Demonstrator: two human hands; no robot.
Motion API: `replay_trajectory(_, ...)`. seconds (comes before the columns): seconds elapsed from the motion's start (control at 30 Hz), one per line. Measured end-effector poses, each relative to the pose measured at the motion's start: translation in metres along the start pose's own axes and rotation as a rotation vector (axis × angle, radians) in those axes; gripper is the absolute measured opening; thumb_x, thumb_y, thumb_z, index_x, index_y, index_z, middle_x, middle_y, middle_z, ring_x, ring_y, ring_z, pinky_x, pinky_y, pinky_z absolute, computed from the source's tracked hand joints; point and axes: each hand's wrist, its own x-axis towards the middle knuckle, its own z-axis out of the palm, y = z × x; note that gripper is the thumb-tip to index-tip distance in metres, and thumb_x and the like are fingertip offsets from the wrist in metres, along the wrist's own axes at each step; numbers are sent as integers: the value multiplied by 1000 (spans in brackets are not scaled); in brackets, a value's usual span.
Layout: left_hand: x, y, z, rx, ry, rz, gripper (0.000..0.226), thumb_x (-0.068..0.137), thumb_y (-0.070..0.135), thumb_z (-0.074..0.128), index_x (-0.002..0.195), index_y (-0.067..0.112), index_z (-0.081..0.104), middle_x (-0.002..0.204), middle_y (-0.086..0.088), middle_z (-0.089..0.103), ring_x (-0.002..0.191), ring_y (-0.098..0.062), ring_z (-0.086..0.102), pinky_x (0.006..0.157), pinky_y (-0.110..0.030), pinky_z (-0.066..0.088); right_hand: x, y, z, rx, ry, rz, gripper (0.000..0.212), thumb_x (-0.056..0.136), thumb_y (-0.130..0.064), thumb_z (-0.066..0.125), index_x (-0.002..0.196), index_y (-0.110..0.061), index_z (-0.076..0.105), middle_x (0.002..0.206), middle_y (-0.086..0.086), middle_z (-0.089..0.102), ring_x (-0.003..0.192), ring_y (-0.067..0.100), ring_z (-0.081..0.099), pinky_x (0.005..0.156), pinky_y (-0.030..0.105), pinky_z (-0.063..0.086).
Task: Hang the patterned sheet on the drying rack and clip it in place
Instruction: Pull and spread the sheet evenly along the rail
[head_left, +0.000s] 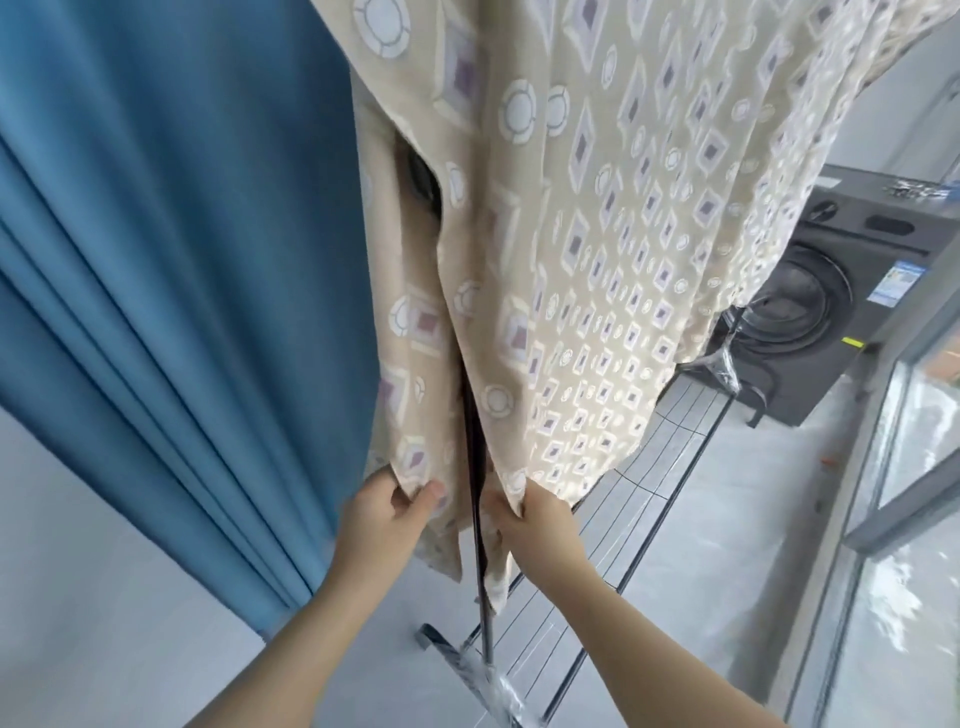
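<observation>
Blue curtain (156, 260) behind; patterned sheet (597, 260) hung over drying rack (487, 623). I logged left hand (387, 519) and right hand (540, 519) each pinching its lower hem.

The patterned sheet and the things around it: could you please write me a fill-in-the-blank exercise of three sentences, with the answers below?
1. The curtain beside the patterned sheet is ____ in colour.
2. A dark pole runs down ____ the left hand and the right hand, which both grip the sheet.
3. The washing machine stands on the ____ side of the picture.

Missing words: blue; between; right.
</observation>
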Motion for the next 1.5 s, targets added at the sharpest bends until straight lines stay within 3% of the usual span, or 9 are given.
replay_trajectory(0.07, -6, -2, 3, -48, -38, 14, 24, 86, 13, 64, 67, 25, 55, 63, 9, 59, 58, -2, 57, 55, -7, 40, -3, 7, 7, -28, -61, 45, 24, 90, -29, 54, 67, -27, 44, 61, -8, 48, 57, 7, 44, 52, 21, 34)
replay_trajectory(0.17, -13, -10, 9, -46, -11, 8, 27, 86, 9, 64, 66, 21, 51, 67, 7, 61, 64, 8, 57, 57, -4, 39, -10, 24, 13, -26, -174, 92, 11, 83, -28, 62, 83, -24, 52, 78, -9, 57, 74, 13, 58, 65, 24, 43)
replay_trajectory(0.3, -27, -26, 27, -1, -78, -105, 27, 82, 11, 67, 68, 17, 44, 63, 3, 54, 55, -6, 51, 55, -10, 38, -18, 54, 13, -24, -279, 129, 38, 81, -13, 63, 91, -45, 46, 100, -11, 55, 79, 10, 53, 76, 22, 45)
replay_trajectory(0.5, -34, -29, 77, -20, -504, -137, 21, 83, 13, 64, 73, 28, 53, 70, 8, 59, 65, -13, 59, 70, -25, 47, -10, 84, 4, 90, -22, 389, 26, 87, -12, 52, 111, -20, 57, 91, -4, 57, 62, 7, 48, 51, 16, 38)
replay_trajectory(0.7, -8, -13, 136, -40, -702, -192, 21, 88, 10, 55, 82, 30, 49, 79, 3, 59, 61, -8, 60, 72, -32, 49, -4, 112, -30, 220, 203, 583, 15, 88, -11, 50, 97, -21, 55, 83, -1, 56, 67, 15, 51, 53, 20, 39)
replay_trajectory(1.03, 39, 8, 230, 4, -729, -262, 16, 89, 10, 52, 84, 25, 53, 82, 1, 60, 68, -10, 61, 76, -37, 51, 36, 168, -88, 385, 321, 732, 13, 88, -9, 49, 97, -16, 55, 77, -1, 54, 63, 16, 51, 51, 22, 39)
replay_trajectory(1.17, 62, 25, 294, -18, -676, -322, 12, 88, 9, 54, 86, 21, 55, 80, 2, 60, 67, -13, 61, 78, -38, 52, 82, 204, -136, 385, 263, 734, 12, 87, -9, 50, 95, -16, 56, 78, -1, 55, 63, 14, 53, 54, 22, 41)
replay_trajectory(1.3, 90, 52, 375, -70, -576, -419, 14, 87, 5, 53, 84, 19, 56, 77, -1, 61, 65, -16, 60, 62, -26, 48, 135, 249, -203, 382, 178, 719, 13, 86, -10, 51, 91, -20, 57, 84, 1, 58, 64, 15, 54, 57, 24, 42)
replay_trajectory(1.5, 125, 105, 472, -132, -471, -550, 11, 88, 7, 53, 85, 17, 58, 85, -4, 60, 68, -16, 60, 63, -28, 48, 194, 294, -313, 390, 104, 745, 14, 87, -6, 47, 88, -16, 57, 83, 4, 56, 60, 16, 50, 52, 23, 38)
